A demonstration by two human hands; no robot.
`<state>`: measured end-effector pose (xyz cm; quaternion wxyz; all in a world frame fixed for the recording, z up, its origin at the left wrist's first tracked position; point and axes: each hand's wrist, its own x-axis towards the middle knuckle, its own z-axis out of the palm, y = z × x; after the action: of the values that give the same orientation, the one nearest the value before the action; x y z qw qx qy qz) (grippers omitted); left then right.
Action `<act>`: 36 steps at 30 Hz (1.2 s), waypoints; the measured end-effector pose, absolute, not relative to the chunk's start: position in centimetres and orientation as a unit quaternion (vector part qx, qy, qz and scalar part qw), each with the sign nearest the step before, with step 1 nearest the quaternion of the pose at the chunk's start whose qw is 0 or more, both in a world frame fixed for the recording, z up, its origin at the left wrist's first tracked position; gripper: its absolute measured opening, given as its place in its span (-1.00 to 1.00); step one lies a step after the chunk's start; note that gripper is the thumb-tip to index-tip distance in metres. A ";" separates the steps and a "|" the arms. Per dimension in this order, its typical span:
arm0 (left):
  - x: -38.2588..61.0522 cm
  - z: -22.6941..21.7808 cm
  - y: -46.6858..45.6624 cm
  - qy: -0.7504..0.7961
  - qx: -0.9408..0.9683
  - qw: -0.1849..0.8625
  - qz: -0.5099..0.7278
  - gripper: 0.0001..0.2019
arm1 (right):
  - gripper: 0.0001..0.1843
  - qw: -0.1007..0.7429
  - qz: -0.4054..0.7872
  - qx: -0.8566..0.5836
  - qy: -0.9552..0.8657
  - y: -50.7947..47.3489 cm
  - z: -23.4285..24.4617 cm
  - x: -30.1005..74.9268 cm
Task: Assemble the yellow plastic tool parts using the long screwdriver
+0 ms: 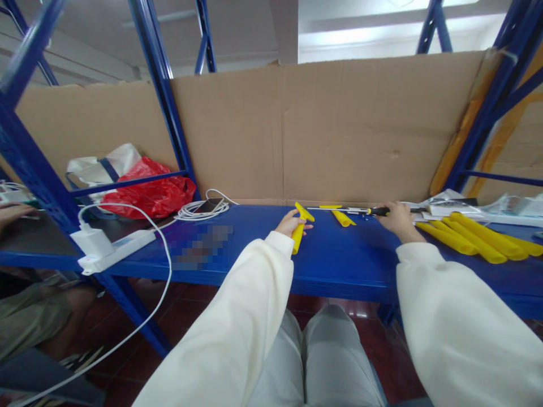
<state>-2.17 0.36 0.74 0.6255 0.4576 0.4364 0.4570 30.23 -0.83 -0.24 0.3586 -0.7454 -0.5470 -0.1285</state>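
My left hand [289,224] is closed round a yellow plastic piece [300,229] that stands over the blue shelf [339,265]. My right hand [397,220] grips the black-and-yellow handle of a screwdriver [375,211], whose thin metal shaft lies along the shelf toward the left. A second yellow piece [343,217] lies on the shelf between my hands, just below the shaft. Both arms wear cream sleeves.
Several long yellow pieces [475,240] lie at the right, with plastic-wrapped packets [449,208] behind them. A coiled white cable and phone [203,208], a red bag [148,192] and a white power strip with charger [106,249] sit at the left. Another person's hand [12,213] shows far left. Cardboard [318,130] backs the shelf.
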 end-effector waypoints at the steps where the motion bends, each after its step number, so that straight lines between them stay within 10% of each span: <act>1: -2.2 0.7 0.4 0.435 0.458 0.626 0.457 -0.19 | -0.78 0.360 -0.129 -0.744 -0.548 -0.8 -0.2 30.2; 36: -2.2 0.6 0.5 0.462 0.487 0.588 0.452 -0.19 | -0.71 0.387 -0.140 -0.715 -0.565 -1.3 0.1 30.3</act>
<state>-2.25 0.51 0.58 0.5876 0.4873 0.4618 0.4517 30.27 -1.33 0.10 0.3872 -0.7148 -0.5651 -0.1404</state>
